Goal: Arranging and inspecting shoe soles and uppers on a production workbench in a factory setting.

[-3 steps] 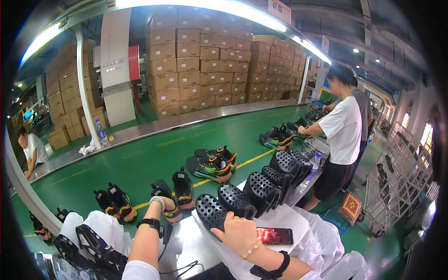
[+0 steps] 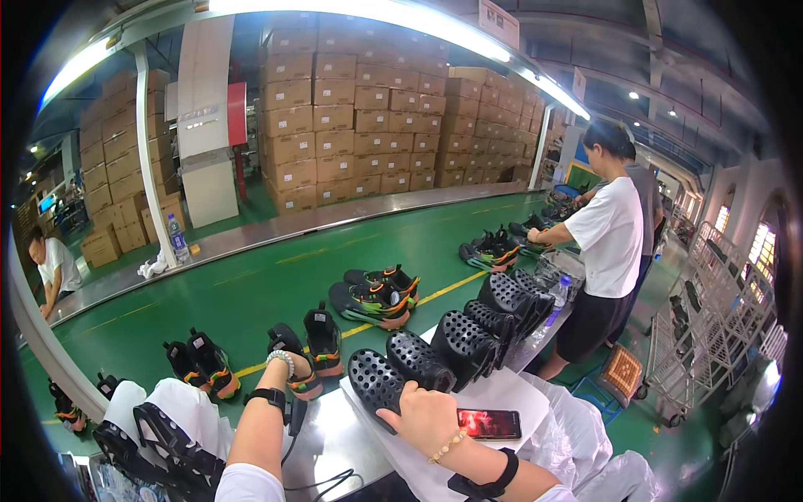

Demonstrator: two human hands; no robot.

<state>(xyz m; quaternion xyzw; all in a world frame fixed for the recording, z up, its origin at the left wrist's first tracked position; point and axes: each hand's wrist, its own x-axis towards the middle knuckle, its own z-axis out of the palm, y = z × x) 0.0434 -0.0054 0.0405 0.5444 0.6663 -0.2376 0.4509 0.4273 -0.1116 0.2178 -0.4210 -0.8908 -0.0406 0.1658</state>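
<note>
My left hand, with a beaded bracelet and a black wrist strap, reaches over the bench edge to a black sneaker with an orange-green sole. It appears closed around that shoe, though most of its fingers are hidden. My right hand is curled at the heel end of a black perforated clog-like shoe, thumb and index finger against it. A second perforated shoe stands beside it. Under my right wrist, a phone with a red lit screen lies on white sheets.
More perforated shoes line the bench to the right. Sneaker pairs stand on the green conveyor belt. Paper-stuffed black sandals are at lower left. A co-worker stands right, near a wicker-topped stool. A cable crosses the metal bench.
The whole view has shifted slightly left. The co-worker's head at the right has turned a little. Both my hands stay where they were on the shoes.
</note>
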